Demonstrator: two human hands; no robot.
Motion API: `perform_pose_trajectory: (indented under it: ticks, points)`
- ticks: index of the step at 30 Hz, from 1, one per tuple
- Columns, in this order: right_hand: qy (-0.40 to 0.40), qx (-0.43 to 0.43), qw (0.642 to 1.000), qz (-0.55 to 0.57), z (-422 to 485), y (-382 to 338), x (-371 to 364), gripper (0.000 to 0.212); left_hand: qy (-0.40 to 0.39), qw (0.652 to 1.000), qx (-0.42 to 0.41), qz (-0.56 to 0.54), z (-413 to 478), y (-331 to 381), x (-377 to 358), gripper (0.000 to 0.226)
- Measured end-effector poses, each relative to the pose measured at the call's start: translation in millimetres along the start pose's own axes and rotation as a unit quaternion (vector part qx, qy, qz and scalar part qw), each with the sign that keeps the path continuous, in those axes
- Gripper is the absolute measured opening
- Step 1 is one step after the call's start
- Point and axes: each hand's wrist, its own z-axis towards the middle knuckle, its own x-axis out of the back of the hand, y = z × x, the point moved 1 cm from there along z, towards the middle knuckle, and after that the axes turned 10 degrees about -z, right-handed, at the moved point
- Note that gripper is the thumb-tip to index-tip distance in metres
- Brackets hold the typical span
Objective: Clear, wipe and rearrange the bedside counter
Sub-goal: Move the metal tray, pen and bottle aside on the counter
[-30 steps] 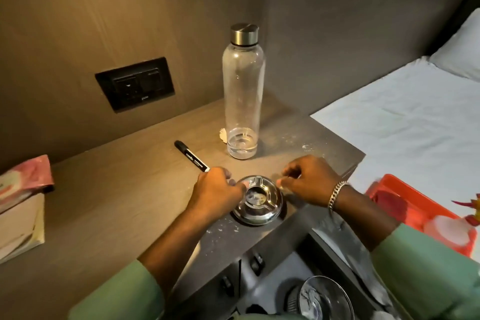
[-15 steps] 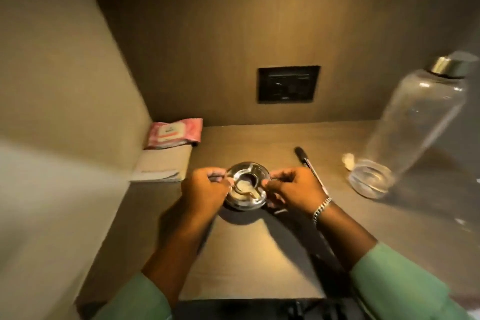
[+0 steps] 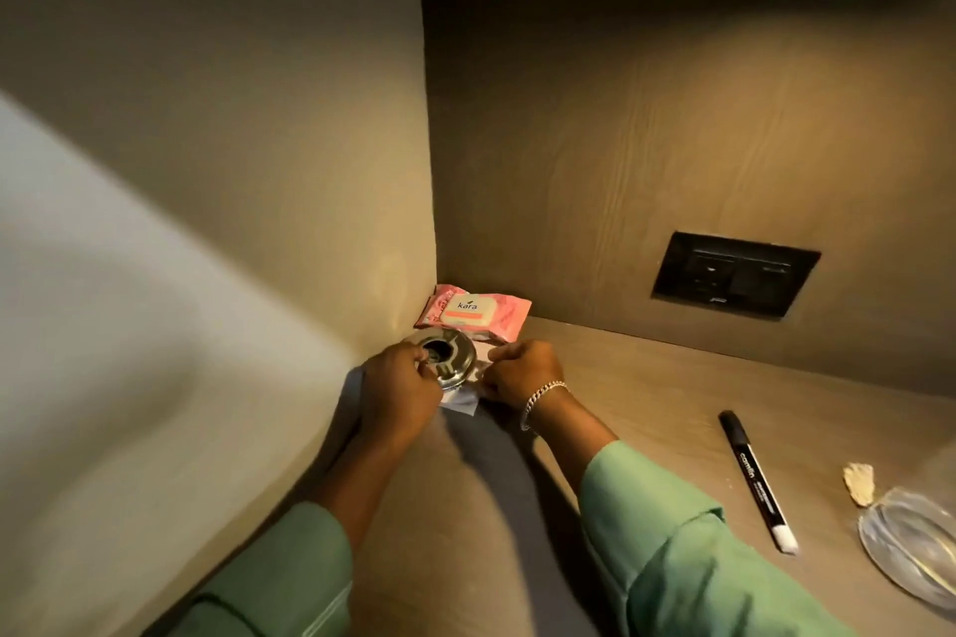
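Observation:
A round steel ashtray (image 3: 451, 358) is held over the far left corner of the wooden counter (image 3: 646, 409), above a pale book or pad (image 3: 463, 404). My left hand (image 3: 401, 385) grips its left rim. My right hand (image 3: 522, 372), with a metal bracelet on the wrist, holds its right side. Just behind the ashtray lies a pink pack of wipes (image 3: 473, 313) against the side wall.
A black marker (image 3: 756, 478) lies on the counter to the right, next to a small beige scrap (image 3: 860, 484) and the base of a clear bottle (image 3: 913, 541). A black socket panel (image 3: 734, 274) is set in the back wall. Walls close in the corner at left and behind.
Both hands have carried the ashtray leftward from the counter's right front edge near the bottle to the far left corner by the wipes pack. My view has swung left, away from the bed.

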Motion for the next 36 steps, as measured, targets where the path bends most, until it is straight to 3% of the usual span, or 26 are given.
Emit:
perform_pose_trajectory:
  ticks: [2, 4, 5, 8, 9, 11, 16, 21, 23, 28, 36]
  points:
    - [0.004, 0.013, 1.000, 0.004, -12, 14, 26, 0.015, -0.004, 1.000, -0.026, -0.008, -5, 2, -7, 0.023]
    - [0.071, 0.056, 0.990, -0.108, -27, 35, 69, 0.011, -0.009, 0.999, -0.053, -0.001, -7, 3, -13, 0.024]
    - [0.116, 0.072, 0.969, -0.204, -33, 48, 95, 0.009, -0.010, 0.998, -0.065, 0.009, -7, 3, -15, 0.026]
    - [0.226, 0.027, 0.853, -0.469, -45, 84, 160, 0.029, -0.019, 0.995, -0.082, 0.055, -6, 2, -21, 0.026]
    - [0.242, -0.011, 0.824, -0.513, -49, 91, 174, 0.029, -0.027, 0.995, -0.082, 0.047, -5, 2, -23, 0.026]
    - [0.224, -0.063, 0.806, -0.545, -51, 101, 185, 0.028, -0.041, 0.996, -0.076, 0.025, -3, 3, -25, 0.027]
    - [0.178, -0.097, 0.837, -0.508, -44, 98, 178, 0.024, -0.053, 0.996, -0.070, 0.009, 2, 0, -21, 0.026]
    - [0.105, -0.003, 0.947, -0.303, -17, 47, 108, 0.027, -0.050, 0.994, -0.100, 0.005, 8, -2, -18, 0.022]
    - [0.062, 0.003, 0.971, -0.230, -6, 29, 58, 0.028, -0.052, 0.994, -0.101, 0.001, 9, -1, -17, 0.021]
    - [0.087, 0.027, 0.966, -0.241, 14, 11, -14, 0.025, -0.034, 0.993, -0.111, 0.008, 1, -9, -11, 0.027]
    - [0.136, 0.045, 0.965, -0.220, 22, 12, -9, 0.018, 0.012, 0.991, -0.126, -0.051, -18, -8, -3, 0.027]
